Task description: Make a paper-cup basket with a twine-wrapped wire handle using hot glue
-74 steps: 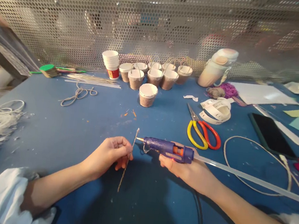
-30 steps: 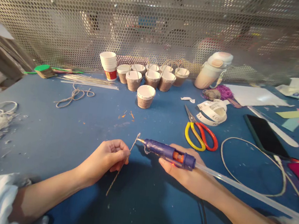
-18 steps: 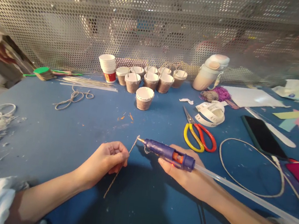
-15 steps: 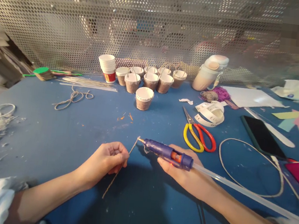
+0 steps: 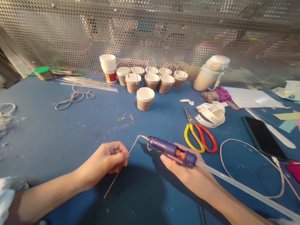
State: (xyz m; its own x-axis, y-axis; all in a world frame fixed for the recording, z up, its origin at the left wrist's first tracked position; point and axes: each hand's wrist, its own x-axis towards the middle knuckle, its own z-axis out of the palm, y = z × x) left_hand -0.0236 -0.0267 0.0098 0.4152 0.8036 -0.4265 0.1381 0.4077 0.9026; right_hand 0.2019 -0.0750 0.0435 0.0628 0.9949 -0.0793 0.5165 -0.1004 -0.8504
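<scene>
My left hand (image 5: 112, 156) pinches a short length of twine (image 5: 134, 145) between thumb and fingers; its lower end hangs slanting below the hand. Wrapped round a purple hot glue gun (image 5: 163, 147) is my right hand (image 5: 183, 171), mostly behind the tool. The gun's metal nozzle points left, at the upper tip of the twine, which bends towards it. A long clear glue stick (image 5: 229, 179) sticks out of the gun's back end. Beyond the hands stands a small wrapped paper cup (image 5: 144, 103) with a white top and no visible handle.
Several similar cups (image 5: 151, 80), some with twine handles, stand near a perforated metal screen (image 5: 160, 26). Stacked paper cups (image 5: 107, 67) are beside them. Scissors (image 5: 197, 136), a ribbon roll (image 5: 212, 114), a phone (image 5: 261, 137) and a white cable (image 5: 224, 143) lie rightward. Loose string (image 5: 73, 99) lies left.
The glue gun in my right hand has shifted slightly right, drawing its nozzle back a little from the twine. The twine's tip now bends towards the nozzle. My left hand stays nearly still.
</scene>
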